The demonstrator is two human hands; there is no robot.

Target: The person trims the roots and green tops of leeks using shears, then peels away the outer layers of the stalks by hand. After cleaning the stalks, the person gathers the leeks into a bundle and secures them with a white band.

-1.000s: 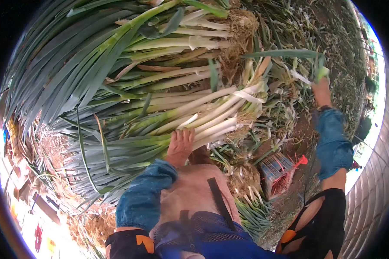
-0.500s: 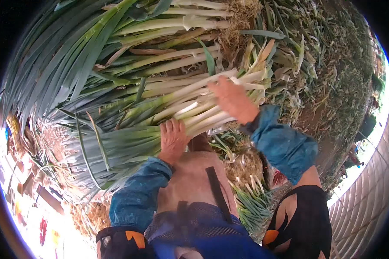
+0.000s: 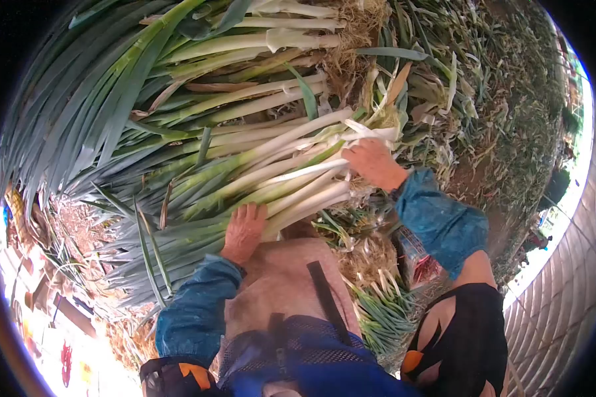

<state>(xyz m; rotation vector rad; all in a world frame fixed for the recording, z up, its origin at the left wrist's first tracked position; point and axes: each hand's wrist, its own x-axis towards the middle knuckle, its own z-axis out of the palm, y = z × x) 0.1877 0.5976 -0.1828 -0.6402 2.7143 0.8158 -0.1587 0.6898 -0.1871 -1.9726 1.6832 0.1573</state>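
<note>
A thick layer of leeks lies across in front of me, green leaves to the left and white stems to the right. My left hand is bent over the stems nearest my lap, where white turns green, its fingers closed on them; the fingertips' far side is hidden. Over at the root ends, my right hand has its fingers closed on a white leek stem, with a thin bright white strip running left from the fingertips. Part of its grip is hidden.
Untrimmed leeks with brown roots are piled at the back. Torn leaves and peelings cover the ground to the right. A bundle of smaller green stalks lies by my right knee. A pinkish cloth covers my lap.
My right hand has moved a little right and down along the root ends. The left hand has shifted left and slightly toward me on the leeks.
</note>
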